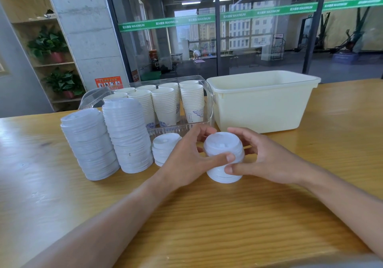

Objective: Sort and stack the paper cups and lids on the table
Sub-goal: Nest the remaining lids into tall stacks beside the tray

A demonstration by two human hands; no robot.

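Lid stacks (107, 141) left, cups (165, 102) in tray (209, 93) behind, tub (263, 104) right

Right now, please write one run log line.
left hand: holds lid stack | right hand: holds lid stack | cups: in clear tray

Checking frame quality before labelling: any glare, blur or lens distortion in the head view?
Head view: wide-angle bowing bends the table edge and the glass wall's frames; window glare sheens the wood at left; the tall lid stacks look soft, ridges smeared; left hand and right hand gripping the small lid stack are fairly sharp; the background behind glass is hazy with reflections.
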